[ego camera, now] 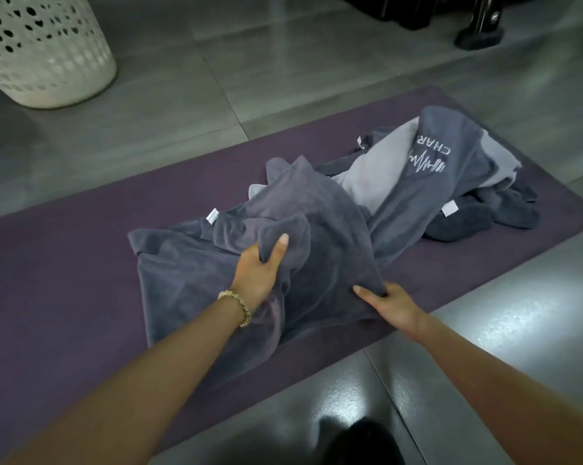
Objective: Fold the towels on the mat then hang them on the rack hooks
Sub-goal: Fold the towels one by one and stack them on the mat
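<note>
The task looks to be at its start: on the long purple foam mat [65, 263] a slate-grey plush towel [317, 236] lies rumpled and only partly spread, with no clean fold made yet. The left grip [256, 273] clutches a bunched ridge of it near the middle, and the right grip [389, 302] pinches its near right corner. Beyond it the heap of other grey towels [377, 176] sits unfolded on the far right end of the mat. No rack or hooks are in view, so all the hanging appears to be left. A blue-grey towel [451, 169] on the heap bears a white pulse-line logo and the letters "CHAR", the rest hidden by a fold. The small white sewn tags [212, 216] are too small to read.
</note>
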Tool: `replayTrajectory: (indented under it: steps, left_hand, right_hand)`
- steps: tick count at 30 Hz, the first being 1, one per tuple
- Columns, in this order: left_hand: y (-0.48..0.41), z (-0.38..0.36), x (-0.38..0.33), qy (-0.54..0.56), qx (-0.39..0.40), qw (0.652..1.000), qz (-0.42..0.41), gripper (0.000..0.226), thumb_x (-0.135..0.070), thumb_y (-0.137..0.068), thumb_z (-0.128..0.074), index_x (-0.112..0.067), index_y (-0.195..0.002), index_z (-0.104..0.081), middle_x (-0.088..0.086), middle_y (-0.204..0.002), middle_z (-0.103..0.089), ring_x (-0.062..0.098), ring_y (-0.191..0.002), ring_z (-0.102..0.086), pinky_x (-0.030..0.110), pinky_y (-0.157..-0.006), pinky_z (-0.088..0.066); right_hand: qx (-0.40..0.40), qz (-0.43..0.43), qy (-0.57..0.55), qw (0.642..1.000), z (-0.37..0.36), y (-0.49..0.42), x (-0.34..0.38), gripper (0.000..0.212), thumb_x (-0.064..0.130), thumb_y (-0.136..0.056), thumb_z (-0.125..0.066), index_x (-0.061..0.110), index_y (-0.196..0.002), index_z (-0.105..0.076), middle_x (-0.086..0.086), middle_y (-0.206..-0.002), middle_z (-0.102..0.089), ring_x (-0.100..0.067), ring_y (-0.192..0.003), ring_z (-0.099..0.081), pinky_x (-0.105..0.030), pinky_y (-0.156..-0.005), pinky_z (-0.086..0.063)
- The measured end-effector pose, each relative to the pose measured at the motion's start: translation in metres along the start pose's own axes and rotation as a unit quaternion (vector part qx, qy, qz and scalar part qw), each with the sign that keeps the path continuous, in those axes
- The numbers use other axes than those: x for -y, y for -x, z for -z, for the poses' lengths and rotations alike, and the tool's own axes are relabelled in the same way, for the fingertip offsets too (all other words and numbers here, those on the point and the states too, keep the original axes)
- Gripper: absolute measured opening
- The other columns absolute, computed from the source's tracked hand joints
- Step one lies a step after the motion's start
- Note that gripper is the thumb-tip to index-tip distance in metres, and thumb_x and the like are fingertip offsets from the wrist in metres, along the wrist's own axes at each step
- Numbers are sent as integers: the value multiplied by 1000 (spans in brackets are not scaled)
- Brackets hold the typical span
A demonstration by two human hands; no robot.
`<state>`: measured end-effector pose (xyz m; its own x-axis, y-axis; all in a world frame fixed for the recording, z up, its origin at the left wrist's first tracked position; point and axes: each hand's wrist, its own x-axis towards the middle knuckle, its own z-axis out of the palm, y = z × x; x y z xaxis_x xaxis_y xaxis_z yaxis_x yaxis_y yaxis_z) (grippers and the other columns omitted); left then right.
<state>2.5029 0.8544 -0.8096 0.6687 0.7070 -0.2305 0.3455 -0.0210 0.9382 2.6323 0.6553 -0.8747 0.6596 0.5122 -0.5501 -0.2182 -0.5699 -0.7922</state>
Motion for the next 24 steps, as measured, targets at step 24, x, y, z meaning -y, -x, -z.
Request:
replayTrajectory:
  steps: [24]
  left_hand:
    - [33,218,-34,60,-156,971,-173,48,-37,-96,-40,5,-72,-47,8,-67,-48,8,-62,-43,22,-54,-39]
  right_hand:
    - [198,467,254,824,-174,109,259,15,40,-74,-75,28,-83,-74,13,-75,-72,0,-70,-66,-13,-72,-47]
